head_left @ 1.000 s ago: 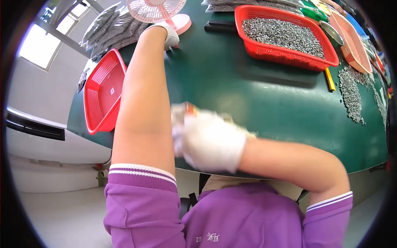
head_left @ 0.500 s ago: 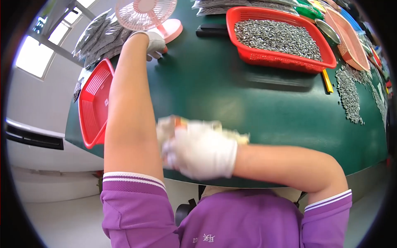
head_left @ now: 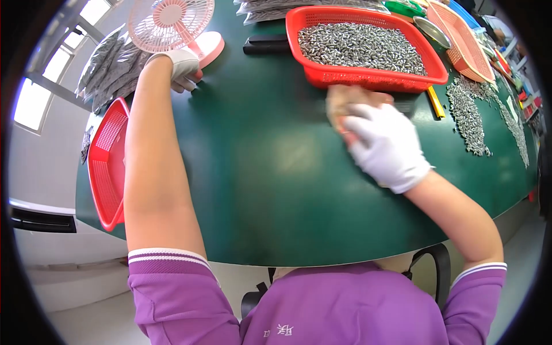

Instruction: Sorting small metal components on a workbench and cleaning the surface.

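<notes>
My right hand [head_left: 384, 141], in a white glove with bare fingertips, is pressed around a crumpled tan cloth [head_left: 347, 103]. Motion blurs both the fingers and the cloth. They are on the green table [head_left: 253, 172], just in front of a red basket [head_left: 368, 79] full of small shiny metal pieces [head_left: 362, 52]. At the far left, my gloved left hand [head_left: 183, 70] rests on the table beside the pink base of a small fan [head_left: 208, 47]. Its fingers are slightly bent and apart, with nothing visible in them.
An empty red basket [head_left: 103, 164] stands tilted at the left edge, partly behind my left arm. Grey bags [head_left: 112, 75] are piled behind it. A black object [head_left: 264, 45] lies left of the full basket. To the right are a yellow strip [head_left: 436, 103], loose metal pieces [head_left: 468, 118] and a peach basket [head_left: 460, 43].
My right hand has swept the cloth from the near table edge, by my left forearm, to the far right by the full basket. My left hand stays beside the fan; the view has shifted slightly.
</notes>
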Demonstrator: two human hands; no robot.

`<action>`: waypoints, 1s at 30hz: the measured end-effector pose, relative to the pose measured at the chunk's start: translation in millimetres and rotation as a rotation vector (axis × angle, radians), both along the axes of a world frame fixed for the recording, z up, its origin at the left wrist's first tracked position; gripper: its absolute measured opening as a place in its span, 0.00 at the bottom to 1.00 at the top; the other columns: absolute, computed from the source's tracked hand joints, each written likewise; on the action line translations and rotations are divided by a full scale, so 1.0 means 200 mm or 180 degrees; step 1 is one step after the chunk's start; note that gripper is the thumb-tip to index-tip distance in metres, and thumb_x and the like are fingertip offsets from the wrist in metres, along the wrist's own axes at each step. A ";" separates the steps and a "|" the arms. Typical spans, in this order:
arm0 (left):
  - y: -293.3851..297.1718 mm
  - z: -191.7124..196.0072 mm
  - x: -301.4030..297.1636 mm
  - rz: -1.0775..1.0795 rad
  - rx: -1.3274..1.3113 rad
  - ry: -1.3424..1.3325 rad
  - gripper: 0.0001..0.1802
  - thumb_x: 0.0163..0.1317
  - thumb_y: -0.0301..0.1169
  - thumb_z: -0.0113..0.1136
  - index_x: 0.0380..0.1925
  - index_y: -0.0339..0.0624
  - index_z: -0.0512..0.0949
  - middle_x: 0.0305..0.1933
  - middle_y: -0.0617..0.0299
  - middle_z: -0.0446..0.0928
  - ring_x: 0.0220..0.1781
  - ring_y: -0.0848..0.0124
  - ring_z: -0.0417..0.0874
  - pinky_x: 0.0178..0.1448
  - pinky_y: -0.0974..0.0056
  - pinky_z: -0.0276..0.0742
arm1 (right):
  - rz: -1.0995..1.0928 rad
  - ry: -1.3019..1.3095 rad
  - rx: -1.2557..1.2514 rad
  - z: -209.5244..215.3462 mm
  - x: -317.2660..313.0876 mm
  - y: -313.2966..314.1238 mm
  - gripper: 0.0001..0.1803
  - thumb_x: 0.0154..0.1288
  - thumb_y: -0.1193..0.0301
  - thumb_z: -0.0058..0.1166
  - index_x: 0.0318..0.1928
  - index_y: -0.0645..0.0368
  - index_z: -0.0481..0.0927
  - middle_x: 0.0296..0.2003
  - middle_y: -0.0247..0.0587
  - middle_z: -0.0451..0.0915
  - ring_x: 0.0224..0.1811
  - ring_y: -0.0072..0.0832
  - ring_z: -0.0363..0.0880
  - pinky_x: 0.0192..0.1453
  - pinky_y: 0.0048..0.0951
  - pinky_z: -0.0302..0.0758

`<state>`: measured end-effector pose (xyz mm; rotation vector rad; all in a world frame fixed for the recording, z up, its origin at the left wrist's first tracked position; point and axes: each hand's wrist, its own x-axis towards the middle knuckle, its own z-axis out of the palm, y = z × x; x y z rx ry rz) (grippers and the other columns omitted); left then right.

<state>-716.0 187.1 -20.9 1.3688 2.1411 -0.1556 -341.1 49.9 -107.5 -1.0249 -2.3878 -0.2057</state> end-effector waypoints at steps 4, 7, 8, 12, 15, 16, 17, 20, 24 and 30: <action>0.05 -0.04 0.00 -0.0021 -0.0094 0.0589 0.11 0.61 0.31 0.53 0.41 0.42 0.80 0.39 0.63 0.83 0.42 0.66 0.86 0.40 0.62 0.83 | 0.1324 0.0696 -0.0443 0.06 -0.51 -0.11 0.04 0.47 0.71 0.54 0.24 0.56 0.80 0.28 0.44 0.79 0.30 0.42 0.79 0.36 0.43 0.75; 0.03 -0.04 0.21 -0.2880 -0.0640 0.2577 0.12 0.58 0.28 0.56 0.41 0.42 0.82 0.35 0.58 0.85 0.35 0.63 0.86 0.38 0.58 0.81 | 0.2029 -0.0524 -0.0821 0.03 -0.83 -0.33 0.10 0.49 0.67 0.52 0.30 0.55 0.84 0.28 0.42 0.81 0.33 0.40 0.80 0.47 0.47 0.71; 0.02 -0.08 0.15 -0.3235 -0.0795 0.2995 0.12 0.58 0.28 0.57 0.42 0.41 0.82 0.35 0.56 0.85 0.34 0.62 0.86 0.38 0.58 0.81 | 0.1902 -0.0712 -0.0432 0.06 -0.89 -0.48 0.14 0.50 0.66 0.53 0.37 0.55 0.85 0.35 0.44 0.83 0.37 0.38 0.80 0.50 0.47 0.71; 0.03 -0.17 0.03 -0.3700 -0.0410 0.3425 0.11 0.56 0.28 0.57 0.39 0.42 0.83 0.41 0.49 0.83 0.42 0.54 0.85 0.46 0.54 0.80 | 0.2315 -0.0431 -0.0727 0.00 -0.85 -0.63 0.06 0.53 0.66 0.52 0.27 0.51 0.81 0.30 0.36 0.80 0.35 0.31 0.80 0.34 0.36 0.78; 0.02 -0.22 -0.07 -0.3541 -0.0277 0.3395 0.14 0.61 0.31 0.49 0.38 0.39 0.83 0.43 0.45 0.82 0.45 0.51 0.84 0.50 0.52 0.79 | 0.2136 0.1044 -0.1165 0.04 -0.54 -0.51 0.05 0.50 0.67 0.57 0.26 0.54 0.81 0.28 0.40 0.80 0.26 0.41 0.80 0.31 0.39 0.78; 0.02 -0.24 -0.07 -0.3340 -0.0079 0.3320 0.16 0.62 0.32 0.46 0.38 0.37 0.83 0.43 0.44 0.82 0.46 0.50 0.83 0.51 0.52 0.78 | 0.1674 0.0625 -0.0793 -0.02 -0.42 -0.44 0.06 0.51 0.67 0.57 0.26 0.55 0.81 0.27 0.42 0.79 0.26 0.43 0.80 0.32 0.42 0.78; 0.00 -0.28 -0.01 -0.3192 0.0224 0.3188 0.15 0.58 0.28 0.49 0.40 0.38 0.84 0.45 0.48 0.82 0.46 0.53 0.84 0.52 0.55 0.78 | 0.1466 0.0662 -0.0392 0.03 -0.23 -0.36 0.07 0.52 0.66 0.58 0.28 0.55 0.81 0.29 0.41 0.79 0.29 0.42 0.81 0.34 0.43 0.78; -0.09 -0.31 -0.05 -0.1955 0.1055 0.2203 0.17 0.61 0.29 0.44 0.39 0.39 0.83 0.46 0.46 0.81 0.48 0.51 0.83 0.52 0.53 0.78 | 0.0240 0.0507 -0.0417 -0.02 0.21 -0.25 0.06 0.56 0.66 0.57 0.32 0.53 0.81 0.35 0.36 0.79 0.36 0.41 0.79 0.40 0.40 0.77; -0.32 -0.33 0.11 -0.1235 0.1745 0.1449 0.18 0.64 0.37 0.45 0.45 0.44 0.81 0.49 0.45 0.79 0.51 0.50 0.80 0.55 0.52 0.75 | -0.0396 0.0678 -0.0147 0.00 0.54 -0.25 0.09 0.61 0.64 0.54 0.31 0.54 0.83 0.33 0.37 0.79 0.36 0.40 0.79 0.43 0.39 0.76; -0.49 -0.22 0.16 -0.1227 0.2930 0.0879 0.12 0.65 0.34 0.54 0.44 0.42 0.81 0.46 0.51 0.81 0.49 0.56 0.82 0.54 0.60 0.76 | 0.1071 0.1139 -0.0297 0.10 0.49 -0.52 0.05 0.56 0.69 0.60 0.34 0.52 0.81 0.38 0.36 0.82 0.38 0.42 0.79 0.41 0.39 0.78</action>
